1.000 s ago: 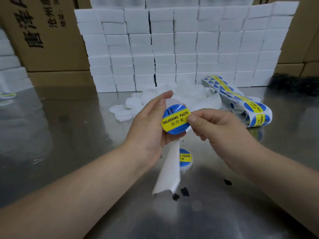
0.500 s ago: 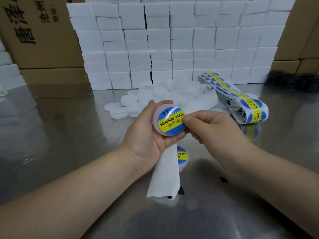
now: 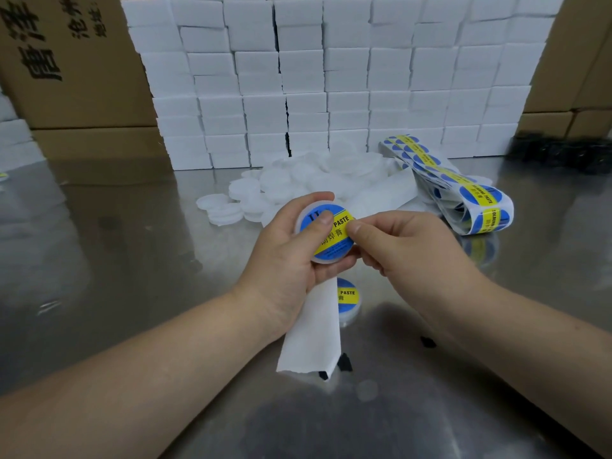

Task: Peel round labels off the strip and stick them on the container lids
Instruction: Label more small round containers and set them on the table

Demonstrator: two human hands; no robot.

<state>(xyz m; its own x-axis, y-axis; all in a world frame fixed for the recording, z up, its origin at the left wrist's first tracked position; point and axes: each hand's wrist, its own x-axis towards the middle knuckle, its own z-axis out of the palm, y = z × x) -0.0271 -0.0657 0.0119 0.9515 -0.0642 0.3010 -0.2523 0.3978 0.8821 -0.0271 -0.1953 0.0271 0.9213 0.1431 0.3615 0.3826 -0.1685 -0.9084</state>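
My left hand [image 3: 284, 260] grips a round white lid [image 3: 306, 215], its thumb pressing on the blue and yellow round label [image 3: 334, 236] that lies on the lid. At the label's right edge my right hand [image 3: 404, 246] holds thumb and fingers pinched together. An empty white backing strip [image 3: 314, 329] hangs down from under my left hand onto the table. A labelled lid [image 3: 349, 298] lies on the table just below my hands. The strip of unused labels [image 3: 463, 190] lies folded at the right. Several bare white lids [image 3: 298, 183] are heaped behind my hands.
The work surface is a shiny metal table [image 3: 116, 260]. A wall of stacked white boxes [image 3: 331, 77] stands at the back, with brown cartons [image 3: 66, 61] on the left and right. Small black scraps [image 3: 427, 341] lie near the backing strip's end.
The label has gone from held in front of the lid to lying on it. My left thumb has moved onto the label and presses it. The camera has tilted a little.
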